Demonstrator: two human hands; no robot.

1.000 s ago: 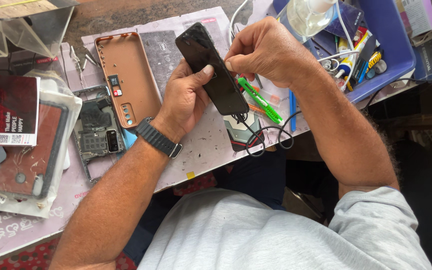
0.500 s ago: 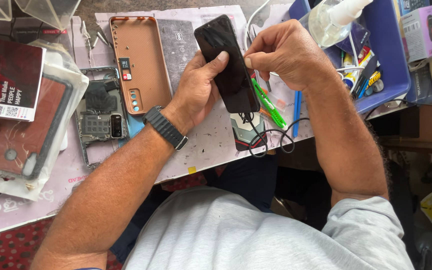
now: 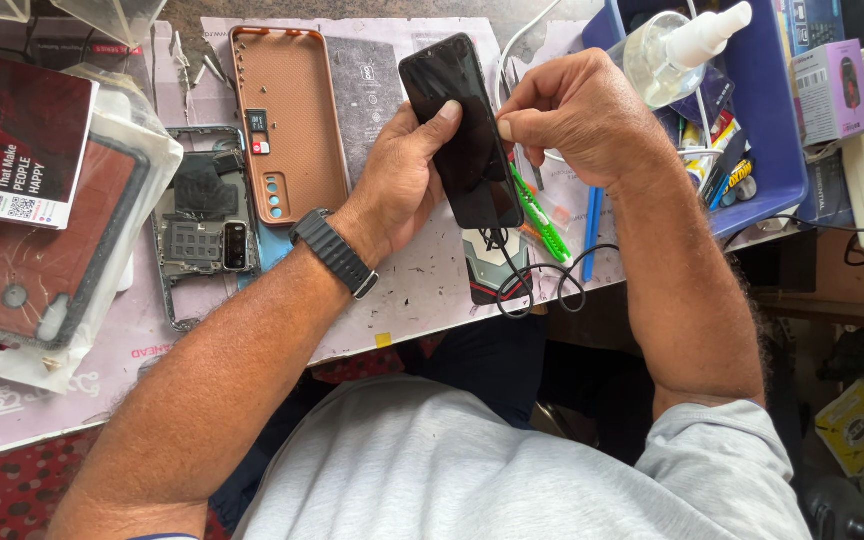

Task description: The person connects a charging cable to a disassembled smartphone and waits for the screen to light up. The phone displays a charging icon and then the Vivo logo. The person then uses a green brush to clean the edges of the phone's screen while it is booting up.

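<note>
Here the flat black smartphone with a dark glossy screen is lifted a little above the counter, over its middle part, and tilted so that the far end leans to the left. It seems to be held like this so that the screen faces the person and its right edge is free for the other hand.

The left hand carries the phone from beneath and from the left side. Its grip is clamped on the phone: the thumb lies flat across the screen, and the fingers go behind the body, where they are hidden.

The right hand comes from the right. Its grip is together, thumb and forefinger pinched at the right edge of the phone. Whether a small tool or part sits between the fingertips I cannot tell, because the pinch is too small to read.

On the counter to the left lie an orange-brown rubbery phone case, open side up, and an opened phone frame with bare dark inner parts. Just under the near end of the phone are a thin black cable in loops and a green plastic opening tool. At the far right stands a blue plastic tray with a clear spray bottle.
</note>
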